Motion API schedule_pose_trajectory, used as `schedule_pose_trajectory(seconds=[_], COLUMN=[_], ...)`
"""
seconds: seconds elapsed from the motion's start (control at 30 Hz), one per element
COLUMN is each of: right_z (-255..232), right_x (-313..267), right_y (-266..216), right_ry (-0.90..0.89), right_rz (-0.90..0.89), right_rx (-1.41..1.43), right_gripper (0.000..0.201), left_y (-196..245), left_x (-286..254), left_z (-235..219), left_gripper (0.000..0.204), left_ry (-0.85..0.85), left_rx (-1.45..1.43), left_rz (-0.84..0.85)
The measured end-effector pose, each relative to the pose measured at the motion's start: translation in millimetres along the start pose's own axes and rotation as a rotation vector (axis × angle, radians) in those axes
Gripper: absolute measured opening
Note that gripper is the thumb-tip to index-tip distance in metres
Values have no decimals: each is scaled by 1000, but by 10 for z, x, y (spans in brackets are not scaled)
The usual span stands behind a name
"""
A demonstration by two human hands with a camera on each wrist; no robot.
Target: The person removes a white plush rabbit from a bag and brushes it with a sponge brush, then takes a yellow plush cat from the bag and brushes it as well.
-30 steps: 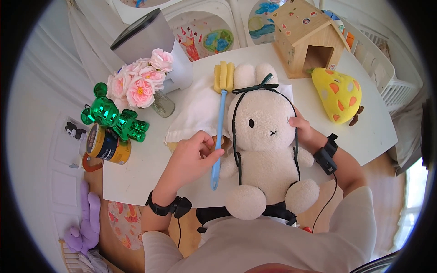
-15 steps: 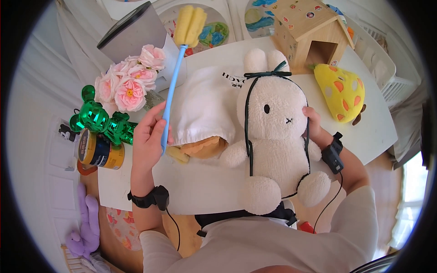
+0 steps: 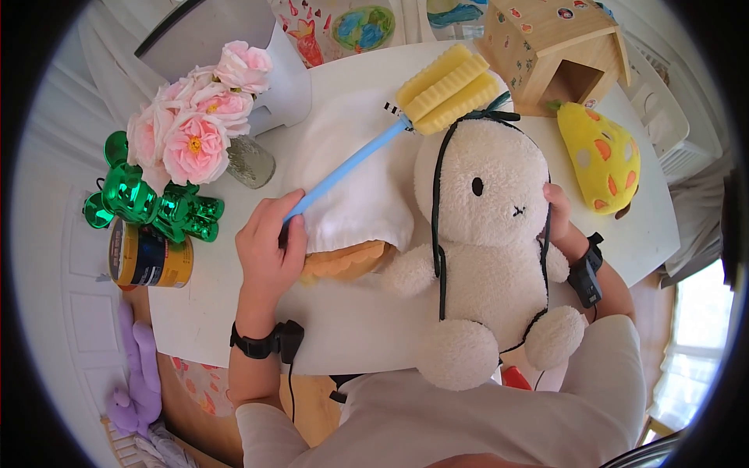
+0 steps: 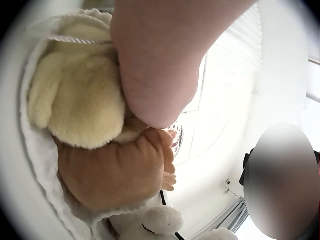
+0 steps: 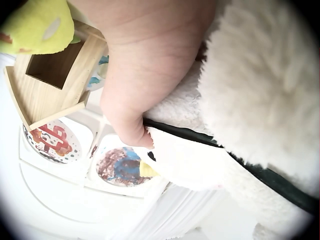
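Note:
My left hand [image 3: 269,246] grips the lower end of the blue handle of a sponge bottle brush [image 3: 347,171]. The brush slants up to the right, its yellow sponge head [image 3: 445,90] overlapping the ears of a white plush rabbit [image 3: 491,281] in the head view. Dark green cord runs round the rabbit and ties in a bow at the top of its head. My right hand [image 3: 558,210] holds the side of the rabbit's head, thumb on the front, other fingers hidden behind. Under the brush lies a white cloth bag [image 3: 343,210], a brown scalloped plush [image 3: 351,260] showing at its mouth.
Pink flowers in a glass vase [image 3: 251,162], a shiny green bear figure [image 3: 129,191] and a yellow-and-blue tub [image 3: 152,253] stand at left. A grey-and-white bin [image 3: 285,86] is behind. At right are a wooden house [image 3: 546,54] and a yellow spotted plush [image 3: 597,156].
My left hand first carried the brush left and up from beside the rabbit, then tipped its sponge head right, over the ears. My right hand kept hold of the rabbit, which shifted slightly right.

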State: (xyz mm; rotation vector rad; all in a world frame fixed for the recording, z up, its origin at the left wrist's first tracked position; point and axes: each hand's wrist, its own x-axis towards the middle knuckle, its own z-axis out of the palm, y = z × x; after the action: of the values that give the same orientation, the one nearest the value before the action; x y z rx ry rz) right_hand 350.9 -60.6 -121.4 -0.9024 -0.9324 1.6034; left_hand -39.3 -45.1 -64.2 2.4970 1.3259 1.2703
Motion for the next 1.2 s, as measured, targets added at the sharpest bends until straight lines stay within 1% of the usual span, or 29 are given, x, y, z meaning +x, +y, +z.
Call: schedule_pose_trajectory(seconds=[0.13,0.4,0.53,0.57,0.73,0.9,1.0,1.2], right_z=[-14,82,103,112,172,83,135,153], right_x=[0,6,22,15,-14,27,2,6], right_y=[-1,-67,-74,-74,-110,-40,-107,-108], right_ry=[-3,-39,1,6,7,18,-25,1], right_rz=[11,18,-27,-34,34,-31,53,9], right_rx=[6,-13,-68,-70,-69,-93,-75,-110], right_gripper=[78,78,80,80,81,82,82,83], left_y=[-35,-40,-51,-49,-42,-37,-43,-39], left_x=[-27,-41,-47,-44,-48,-39,-59,-44], left_z=[39,53,45,44,51,45,57,57], left_gripper=[27,27,27,27,27,28,27,27], left_ry=[15,29,9,17,26,17,18,15], left_rx=[-6,-20,-30,-29,-24,-35,-27,-24], left_rz=[19,3,-30,-16,-2,-19,-20,-22])
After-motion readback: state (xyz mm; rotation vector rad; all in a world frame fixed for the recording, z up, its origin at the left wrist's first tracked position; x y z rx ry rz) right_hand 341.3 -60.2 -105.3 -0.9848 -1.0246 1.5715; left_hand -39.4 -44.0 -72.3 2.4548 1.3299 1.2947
